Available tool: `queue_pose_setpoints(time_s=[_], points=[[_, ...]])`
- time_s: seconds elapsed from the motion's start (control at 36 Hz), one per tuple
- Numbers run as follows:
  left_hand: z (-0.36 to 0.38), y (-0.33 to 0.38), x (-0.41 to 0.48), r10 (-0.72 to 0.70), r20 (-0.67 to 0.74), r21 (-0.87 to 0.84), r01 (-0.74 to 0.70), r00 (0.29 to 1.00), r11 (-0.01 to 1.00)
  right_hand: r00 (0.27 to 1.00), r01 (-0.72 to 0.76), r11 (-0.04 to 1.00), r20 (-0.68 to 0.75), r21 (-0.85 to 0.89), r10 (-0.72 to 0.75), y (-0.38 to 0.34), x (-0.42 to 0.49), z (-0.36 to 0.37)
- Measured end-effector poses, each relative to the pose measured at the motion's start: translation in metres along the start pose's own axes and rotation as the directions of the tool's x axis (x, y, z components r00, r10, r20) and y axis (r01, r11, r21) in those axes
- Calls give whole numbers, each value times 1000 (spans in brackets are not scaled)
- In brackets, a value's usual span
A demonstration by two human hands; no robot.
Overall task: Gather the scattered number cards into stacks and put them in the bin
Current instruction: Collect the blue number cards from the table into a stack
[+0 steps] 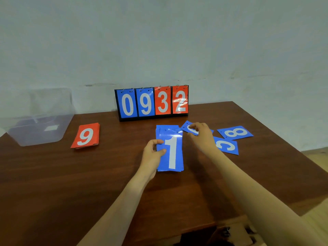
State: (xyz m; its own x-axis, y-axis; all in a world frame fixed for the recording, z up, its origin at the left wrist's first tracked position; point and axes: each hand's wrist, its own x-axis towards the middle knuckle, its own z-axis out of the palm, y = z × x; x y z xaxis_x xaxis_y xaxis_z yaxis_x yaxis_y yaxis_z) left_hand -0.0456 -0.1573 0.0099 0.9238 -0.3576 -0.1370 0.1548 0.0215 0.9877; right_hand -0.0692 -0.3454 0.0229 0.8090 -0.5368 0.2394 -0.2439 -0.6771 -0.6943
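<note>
A stack of blue number cards (173,157) with a white 1 on top lies at the table's centre, and my left hand (153,153) grips its left edge. My right hand (201,134) pinches a loose blue card (188,127) just right of the stack's far end. Two more blue cards lie flat to the right: an 8 (235,133) and a 3 (228,146), the latter partly under my right wrist. A stack of red cards (86,136) showing a 9 rests to the left. The clear plastic bin (38,119) stands at the far left corner.
A flip scoreboard (152,102) reading 0932 stands upright at the back of the brown wooden table (71,174), against the pale wall. The table's right edge runs diagonally past the loose cards. Dark objects sit below the table's near edge.
</note>
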Motion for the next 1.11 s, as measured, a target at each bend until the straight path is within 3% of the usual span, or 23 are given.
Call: queue_pose_setpoints(time_s=[0.11, 0.28, 0.47, 0.56, 0.64, 0.69, 0.78, 1.0, 1.11], points=[[-2, -1, 20, 0, -67, 7, 1, 998, 1000, 976, -133, 976, 150, -174, 160, 29, 31, 9], [-11, -6, 49, -42, -114, 10, 44, 993, 999, 952, -36, 930, 270, -367, 143, 44, 72, 29], [-21, -12, 68, -53, -165, 13, 56, 985, 998, 899, -70, 878, 351, -474, 261, 43, 93, 49], [-24, -13, 69, -57, -176, 5, 59, 983, 998, 895, 51, 839, 397, -542, 202, 23, 83, 63], [-25, -15, 66, -53, -194, -32, 48, 980, 998, 884, 274, 741, 464, -612, 57, 3, 64, 81], [-29, -15, 62, -48, -223, -31, 42, 974, 999, 865, 383, 694, 501, -609, -38, -7, 50, 89], [-39, -14, 52, -40, -266, -19, 36, 963, 999, 851, 433, 698, 514, -571, -107, -17, 34, 94], [-78, -6, 16, 12, -410, 58, 14, 912, 998, 850, 360, 817, 520, -451, -87, -46, -24, 74], [-91, 0, -3, 41, -468, 77, -6, 883, 997, 893, 225, 939, 441, -260, -92, -63, -45, 50]])
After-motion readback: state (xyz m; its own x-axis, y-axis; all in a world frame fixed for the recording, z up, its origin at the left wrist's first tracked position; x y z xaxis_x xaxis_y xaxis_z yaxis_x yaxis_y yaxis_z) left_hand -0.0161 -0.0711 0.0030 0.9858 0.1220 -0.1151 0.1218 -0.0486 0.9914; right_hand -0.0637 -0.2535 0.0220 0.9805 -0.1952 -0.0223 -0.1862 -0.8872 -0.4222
